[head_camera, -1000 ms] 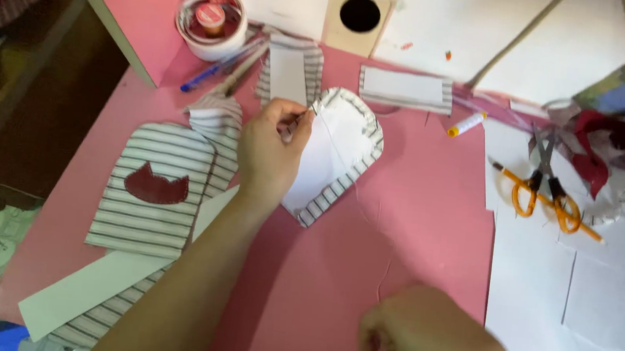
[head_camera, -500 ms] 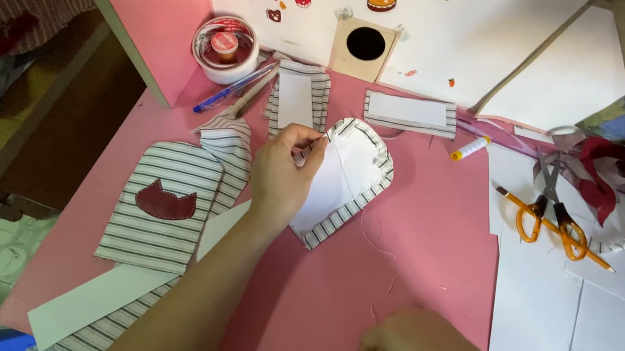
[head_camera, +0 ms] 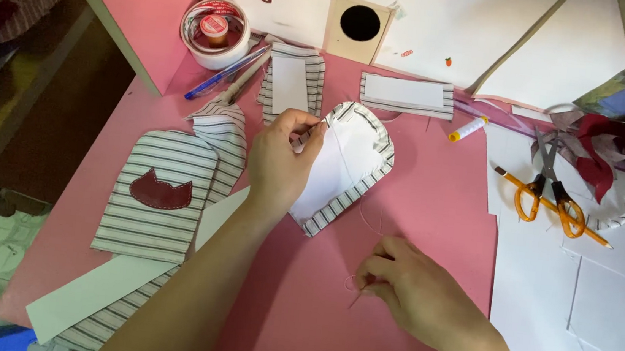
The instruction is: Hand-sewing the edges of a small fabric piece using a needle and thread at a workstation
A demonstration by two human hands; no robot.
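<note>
My left hand pinches the left edge of a rounded striped fabric piece with a white paper lining, lying on the pink table. My right hand rests lower on the table with fingers closed on a needle whose tip pokes out near the thumb. A thin thread loops from the fabric piece down toward that hand. A second striped piece with a dark red cat-shaped patch lies to the left of my left arm.
Orange-handled scissors and a pencil lie on white paper sheets at right. Two small striped rectangles, a tape roll, a blue pen and a white-yellow marker sit near the back wall.
My right hand has risen into view and moved up toward the fabric piece. The left hand keeps its pinch on the fabric edge; the view has shifted slightly downward.
</note>
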